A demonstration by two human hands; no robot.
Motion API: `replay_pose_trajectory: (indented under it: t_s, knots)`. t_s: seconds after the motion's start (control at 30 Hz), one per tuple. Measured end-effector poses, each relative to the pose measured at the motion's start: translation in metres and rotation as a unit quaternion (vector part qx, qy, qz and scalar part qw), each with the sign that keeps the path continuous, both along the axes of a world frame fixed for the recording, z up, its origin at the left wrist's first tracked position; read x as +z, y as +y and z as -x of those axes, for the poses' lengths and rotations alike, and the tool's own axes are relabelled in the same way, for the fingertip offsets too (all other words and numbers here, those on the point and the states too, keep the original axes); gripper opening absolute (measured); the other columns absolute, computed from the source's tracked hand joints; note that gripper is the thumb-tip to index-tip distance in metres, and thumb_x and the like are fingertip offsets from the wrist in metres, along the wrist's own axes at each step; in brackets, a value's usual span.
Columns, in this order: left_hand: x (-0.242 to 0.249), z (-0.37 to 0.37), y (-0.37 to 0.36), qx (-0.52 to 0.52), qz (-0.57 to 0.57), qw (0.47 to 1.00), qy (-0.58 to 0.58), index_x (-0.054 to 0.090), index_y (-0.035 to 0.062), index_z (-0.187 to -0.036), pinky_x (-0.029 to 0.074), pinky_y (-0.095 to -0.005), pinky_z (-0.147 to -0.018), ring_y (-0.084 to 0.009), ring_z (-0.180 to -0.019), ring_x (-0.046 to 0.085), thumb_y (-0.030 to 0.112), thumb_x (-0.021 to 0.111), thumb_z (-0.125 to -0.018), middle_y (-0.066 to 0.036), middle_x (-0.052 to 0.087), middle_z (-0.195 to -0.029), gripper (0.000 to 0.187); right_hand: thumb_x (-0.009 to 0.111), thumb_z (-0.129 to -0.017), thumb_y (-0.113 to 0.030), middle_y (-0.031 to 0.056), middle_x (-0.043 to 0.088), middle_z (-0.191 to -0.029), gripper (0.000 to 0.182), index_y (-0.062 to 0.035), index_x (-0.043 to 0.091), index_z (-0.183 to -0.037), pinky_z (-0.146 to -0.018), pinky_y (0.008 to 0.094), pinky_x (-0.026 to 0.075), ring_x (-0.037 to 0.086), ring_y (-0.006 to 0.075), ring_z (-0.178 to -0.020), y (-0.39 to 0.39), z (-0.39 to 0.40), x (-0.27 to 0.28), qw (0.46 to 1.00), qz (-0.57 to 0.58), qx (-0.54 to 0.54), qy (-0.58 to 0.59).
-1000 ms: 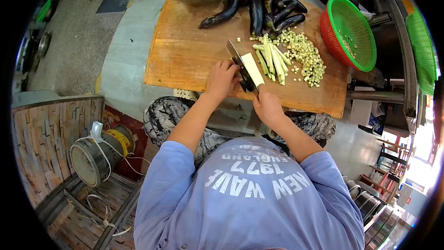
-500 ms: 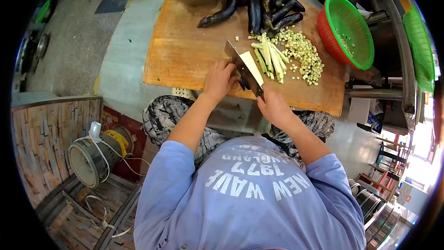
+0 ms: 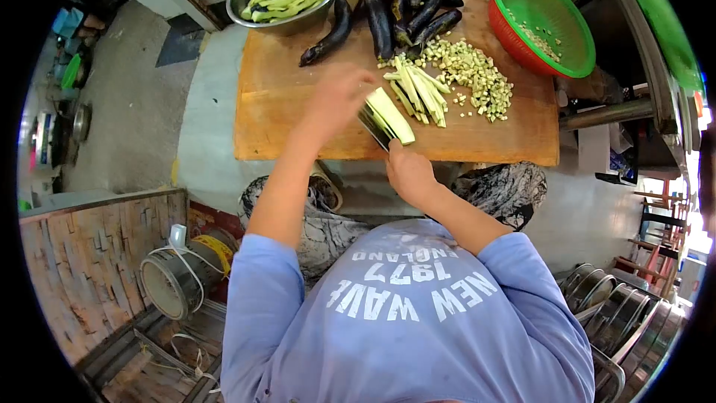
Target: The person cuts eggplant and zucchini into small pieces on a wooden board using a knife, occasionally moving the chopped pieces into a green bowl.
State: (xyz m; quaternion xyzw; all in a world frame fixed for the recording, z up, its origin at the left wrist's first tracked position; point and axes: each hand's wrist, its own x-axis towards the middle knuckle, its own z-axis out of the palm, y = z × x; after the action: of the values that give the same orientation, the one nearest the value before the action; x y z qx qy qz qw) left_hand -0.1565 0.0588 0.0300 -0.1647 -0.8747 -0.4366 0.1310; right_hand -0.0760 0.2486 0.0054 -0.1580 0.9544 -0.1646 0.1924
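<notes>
My right hand [image 3: 410, 172] grips the handle of a cleaver [image 3: 374, 127] near the front edge of the wooden board [image 3: 283, 123]. The blade lies low beside a peeled, sliced eggplant piece [image 3: 391, 117] with pale green flesh. My left hand [image 3: 339, 101] is over the board, left of that piece, its fingers smeared by motion. Just beyond lie eggplant strips [image 3: 421, 92], and a heap of diced eggplant [image 3: 477, 78] spreads to their right. Several whole dark eggplants [image 3: 380, 26] rest at the back of the board.
A metal bowl [image 3: 280, 27] with peeled eggplants stands at the back left. At the right back, a green colander [image 3: 563, 11] sits in a red basket [image 3: 511, 41], with some diced bits inside. A metal cylinder with a white cord [image 3: 168, 283] stands at lower left.
My left hand has lifted from beside the blade and moved left and away from me. The cleaver is lower and flatter, and the sliced eggplant piece shows more fully. The view has shifted.
</notes>
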Motion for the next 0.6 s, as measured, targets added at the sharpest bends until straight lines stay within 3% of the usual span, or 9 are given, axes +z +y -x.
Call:
replay_pose_trajectory:
  t_s: [0.07, 0.2, 0.23, 0.33, 0.43, 0.53, 0.6]
  knots:
    - [0.013, 0.016, 0.017, -0.186, 0.209, 0.959, -0.035, 0.065, 0.0086, -0.089, 0.043, -0.0413, -0.089, -0.0280, -0.099, 0.057, 0.008, 0.071, -0.074, -0.007, 0.065, -0.095, 0.017, 0.055, -0.085, -0.007, 0.0226, 0.066, -0.079, 0.018, 0.0006, 0.048, -0.099, -0.064, 0.0486, 0.054, 0.067, 0.0396, -0.074, 0.000, 0.000, -0.004, 1.000, 0.008, 0.000, 0.007]
    - [0.004, 0.032, 0.045, -0.232, 0.512, 0.822, -0.091, 0.069, 0.0138, -0.085, 0.041, -0.0407, -0.092, -0.0258, -0.102, 0.058, 0.007, 0.068, -0.073, -0.006, 0.067, -0.094, 0.014, 0.055, -0.083, -0.004, 0.0212, 0.067, -0.080, 0.021, 0.0007, 0.048, -0.102, -0.065, 0.0477, 0.054, 0.068, 0.0389, -0.075, 0.002, -0.001, -0.005, 1.000, 0.027, -0.006, 0.006]
    - [0.008, 0.037, 0.047, -0.247, 0.529, 0.803, -0.117, 0.070, 0.0131, -0.089, 0.044, -0.0400, -0.089, -0.0258, -0.102, 0.060, 0.007, 0.066, -0.076, -0.007, 0.068, -0.093, 0.014, 0.055, -0.083, -0.005, 0.0212, 0.067, -0.080, 0.022, 0.0009, 0.048, -0.103, -0.066, 0.0476, 0.054, 0.068, 0.0386, -0.075, 0.003, -0.002, -0.004, 1.000, 0.029, -0.005, 0.007]
    - [0.030, 0.041, 0.051, -0.225, 0.450, 0.829, -0.246, 0.071, 0.0111, -0.094, 0.048, -0.0394, -0.084, -0.0278, -0.100, 0.062, 0.007, 0.065, -0.079, -0.008, 0.069, -0.096, 0.016, 0.056, -0.083, -0.005, 0.0212, 0.067, -0.080, 0.024, 0.0012, 0.048, -0.105, -0.066, 0.0472, 0.054, 0.068, 0.0378, -0.077, 0.006, 0.000, -0.003, 0.999, 0.036, -0.001, 0.013]
    - [0.010, 0.059, 0.051, -0.236, 0.427, 0.841, -0.232, 0.070, 0.0106, -0.100, 0.051, -0.0397, -0.080, -0.0302, -0.098, 0.063, 0.008, 0.065, -0.080, -0.008, 0.069, -0.102, 0.021, 0.057, -0.083, -0.006, 0.0210, 0.067, -0.081, 0.024, 0.0010, 0.049, -0.104, -0.067, 0.0470, 0.054, 0.068, 0.0374, -0.078, 0.007, -0.001, -0.002, 0.999, 0.043, 0.005, 0.016]
    - [-0.004, 0.065, 0.061, -0.263, 0.486, 0.820, -0.148, 0.069, 0.0125, -0.104, 0.051, -0.0411, -0.081, -0.0311, -0.098, 0.064, 0.008, 0.066, -0.078, -0.010, 0.068, -0.105, 0.027, 0.057, -0.083, -0.006, 0.0207, 0.067, -0.081, 0.022, 0.0004, 0.049, -0.101, -0.066, 0.0475, 0.054, 0.068, 0.0377, -0.078, 0.008, 0.002, 0.001, 0.999, 0.050, 0.005, 0.008]
    - [-0.012, 0.069, 0.070, -0.263, 0.505, 0.801, -0.187, 0.068, 0.0130, -0.107, 0.051, -0.0411, -0.083, -0.0313, -0.099, 0.064, 0.007, 0.067, -0.076, -0.011, 0.068, -0.105, 0.031, 0.057, -0.083, -0.007, 0.0207, 0.067, -0.081, 0.020, 0.0000, 0.049, -0.100, -0.066, 0.0483, 0.053, 0.068, 0.0379, -0.078, 0.011, 0.002, -0.002, 0.998, 0.062, 0.008, 0.004]
